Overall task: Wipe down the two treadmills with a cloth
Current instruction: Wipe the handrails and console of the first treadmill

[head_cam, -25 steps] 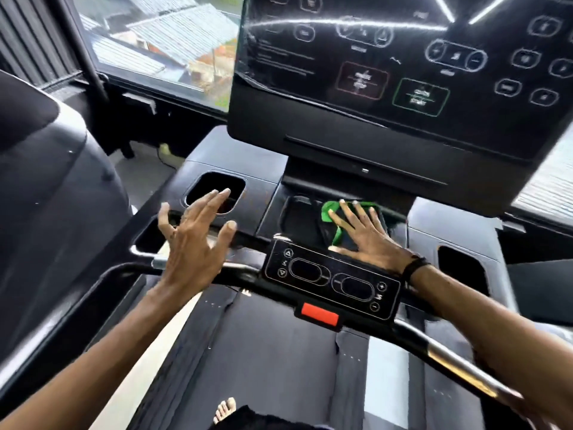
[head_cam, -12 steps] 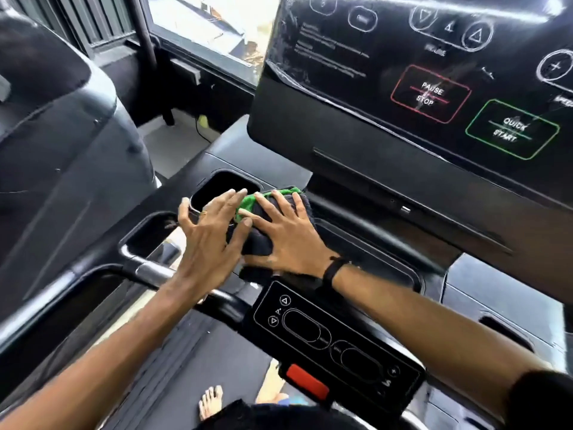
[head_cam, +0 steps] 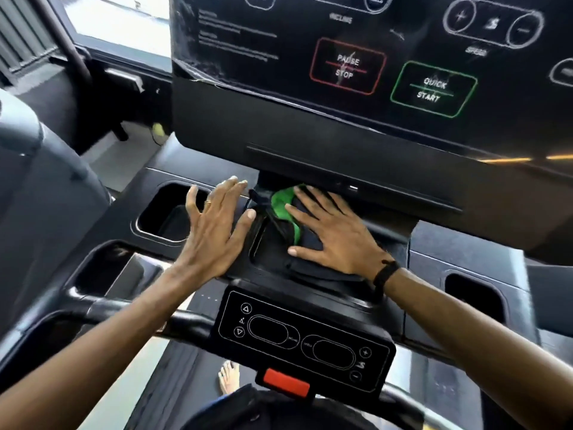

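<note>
Pressure is best spread through the flat right hand (head_cam: pixel 336 235), whose fingers are splayed on the dark, green-edged cloth (head_cam: pixel 286 212) lying in the centre tray (head_cam: pixel 263 259) of the treadmill, under the screen (head_cam: pixel 356 72). The left hand (head_cam: pixel 217 226) is held open, fingers apart, beside the cup holder (head_cam: pixel 164 212); whether it touches the surface cannot be told. The tray's corners are probably missed unless the cloth is pushed right in.

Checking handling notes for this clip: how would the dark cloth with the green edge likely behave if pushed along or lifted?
The dark cloth with the green edge looks floppy: it lies bunched in folds under the flat right hand. It likely slides when pressed across the smooth black console tray. Lifted, it would probably droop. It seems light.
</note>
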### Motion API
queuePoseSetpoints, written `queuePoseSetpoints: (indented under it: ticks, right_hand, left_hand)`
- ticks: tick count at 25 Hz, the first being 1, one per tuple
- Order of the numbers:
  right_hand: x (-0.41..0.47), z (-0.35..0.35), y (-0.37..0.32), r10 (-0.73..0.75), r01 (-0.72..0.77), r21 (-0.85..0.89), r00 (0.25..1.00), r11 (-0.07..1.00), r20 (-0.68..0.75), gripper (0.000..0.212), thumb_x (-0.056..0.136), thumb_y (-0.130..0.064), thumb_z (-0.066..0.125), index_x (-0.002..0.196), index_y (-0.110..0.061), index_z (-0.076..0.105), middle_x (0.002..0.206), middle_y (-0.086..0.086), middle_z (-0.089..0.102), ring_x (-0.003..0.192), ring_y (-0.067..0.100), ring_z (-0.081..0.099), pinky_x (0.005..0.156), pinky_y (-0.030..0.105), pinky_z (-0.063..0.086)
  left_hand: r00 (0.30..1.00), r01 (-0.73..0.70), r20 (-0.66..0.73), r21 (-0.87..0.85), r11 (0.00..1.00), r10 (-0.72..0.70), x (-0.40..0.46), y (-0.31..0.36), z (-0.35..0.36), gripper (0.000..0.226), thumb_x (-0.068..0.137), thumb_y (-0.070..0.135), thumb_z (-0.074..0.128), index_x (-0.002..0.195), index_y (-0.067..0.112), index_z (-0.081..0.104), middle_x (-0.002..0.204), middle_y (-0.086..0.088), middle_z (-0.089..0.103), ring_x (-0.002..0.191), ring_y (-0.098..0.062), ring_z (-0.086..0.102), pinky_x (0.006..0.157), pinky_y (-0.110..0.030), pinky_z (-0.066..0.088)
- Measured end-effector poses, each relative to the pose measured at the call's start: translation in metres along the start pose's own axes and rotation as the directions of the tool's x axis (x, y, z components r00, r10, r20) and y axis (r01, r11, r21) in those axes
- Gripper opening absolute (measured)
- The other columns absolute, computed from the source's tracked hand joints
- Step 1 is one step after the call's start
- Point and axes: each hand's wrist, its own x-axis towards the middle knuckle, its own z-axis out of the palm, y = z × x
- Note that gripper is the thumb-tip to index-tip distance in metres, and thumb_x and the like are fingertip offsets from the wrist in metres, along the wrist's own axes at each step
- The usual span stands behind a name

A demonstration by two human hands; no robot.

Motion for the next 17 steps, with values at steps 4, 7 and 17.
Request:
queuePoseSetpoints:
  ticks: [4,7,17]
  right_hand:
    - [-0.058,-0.006,0.017,0.23,-0.229,-0.047,0.973,0.972,0.012,0.083,0.092,-0.08,0.026,0.156,-0.028,0.029,0.166,-0.002,0.017,0.15,0.022,0.021,0.122,0.045,0.017]
    - [-0.074,-0.004,0.013,0.357,-0.357,-0.014,0.934,0.934,0.029,0.085,0.091,-0.08,0.022,0.156,-0.025,0.03,0.165,0.001,0.02,0.152,0.025,0.017,0.124,0.048,0.01]
    - [0.076,0.003,-0.055,-0.16,0.153,0.12,0.986,0.981,0.055,0.086,0.088,-0.079,0.037,0.154,-0.024,0.033,0.165,0.002,0.021,0.154,0.023,0.007,0.125,0.045,0.001]
  left_hand:
    - [0.999,-0.043,0.003,0.001,0.999,0.043,0.0,-0.011,-0.007,0.051,0.099,0.047,0.03,0.138,0.019,0.049,0.152,-0.004,0.041,0.141,-0.014,0.036,0.117,-0.037,-0.014]
    - [0.999,-0.013,-0.031,-0.018,1.0,0.012,-0.003,-0.023,-0.019,0.05,0.099,0.046,0.032,0.135,0.018,0.053,0.151,-0.005,0.043,0.141,-0.016,0.038,0.117,-0.036,-0.014]
    - [0.992,0.087,-0.087,-0.07,0.994,-0.093,-0.022,-0.054,-0.035,0.053,0.098,0.048,0.032,0.131,0.016,0.058,0.15,-0.004,0.046,0.14,-0.017,0.042,0.117,-0.035,-0.016]
